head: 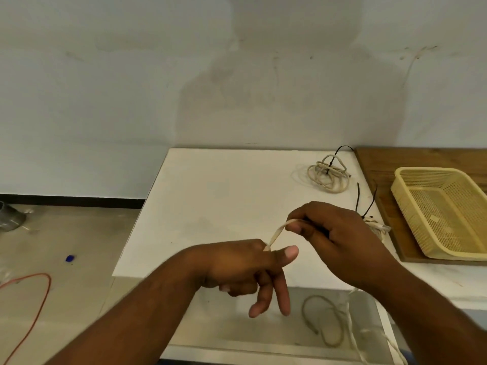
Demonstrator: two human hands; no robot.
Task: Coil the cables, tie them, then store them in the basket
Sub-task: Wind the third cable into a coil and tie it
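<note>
A short stretch of white cable (278, 231) runs taut between my two hands above the front of the white table (210, 196). My right hand (337, 238) pinches its upper end with curled fingers. My left hand (245, 270) holds the lower end at the base of the thumb, with two fingers pointing down. More of the cable hangs below the table edge (347, 320). A coiled cable bundle (328, 175) bound with a black tie lies at the table's back right. The empty yellow basket (405, 196) sits on a wooden board at the right.
Another small cable and black zip ties (369, 206) lie just behind my right hand. A greyish cable loop (324, 320) lies on a lower shelf under the table. An orange cord (31, 306) trails on the floor at left. The wall stands close behind the table.
</note>
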